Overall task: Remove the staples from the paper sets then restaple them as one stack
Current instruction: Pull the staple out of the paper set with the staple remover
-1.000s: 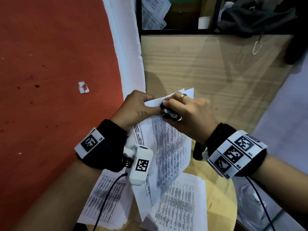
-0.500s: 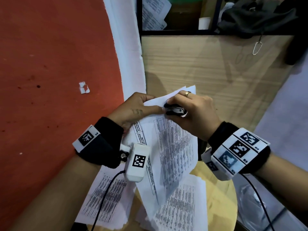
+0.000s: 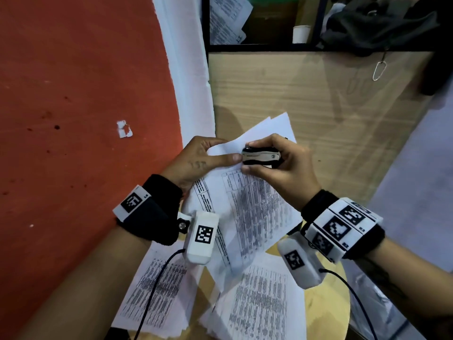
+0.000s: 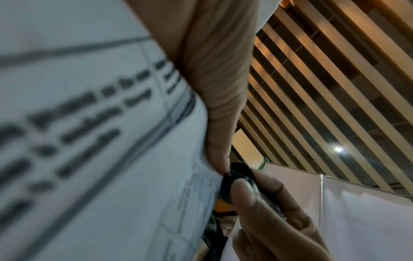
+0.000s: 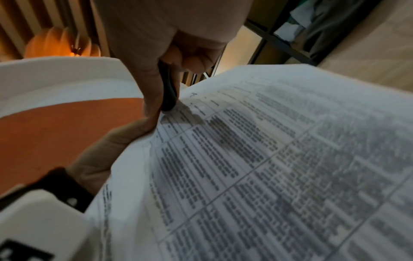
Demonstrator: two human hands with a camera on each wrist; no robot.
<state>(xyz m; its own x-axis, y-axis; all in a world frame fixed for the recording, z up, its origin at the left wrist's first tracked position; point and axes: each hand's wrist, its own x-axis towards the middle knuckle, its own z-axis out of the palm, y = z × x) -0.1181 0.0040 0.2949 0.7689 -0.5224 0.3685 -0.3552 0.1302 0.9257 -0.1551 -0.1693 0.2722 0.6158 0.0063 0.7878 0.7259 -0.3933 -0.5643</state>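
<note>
I hold a printed paper set (image 3: 255, 207) up in the air above a small round table. My left hand (image 3: 203, 158) pinches its upper left corner, thumb on top. My right hand (image 3: 277, 168) grips a small black and silver staple remover (image 3: 261, 155), whose nose meets the paper's top edge right at my left thumb tip. In the left wrist view the staple remover (image 4: 243, 178) touches the paper set (image 4: 111, 141) below my thumb. In the right wrist view the staple remover (image 5: 168, 88) presses on the corner of the paper set (image 5: 268, 159). The staple itself is hidden.
More printed sheets (image 3: 259, 305) and another printed pile (image 3: 157, 290) lie on the round wooden table (image 3: 326, 315) below. A wooden cabinet side (image 3: 318, 106) stands behind. An orange wall (image 3: 73, 119) is at the left. A dark garment (image 3: 380, 25) lies on the shelf above.
My right hand has rolled outward, so the staple remover's silver side now faces up. Both hands and the paper have risen slightly.
</note>
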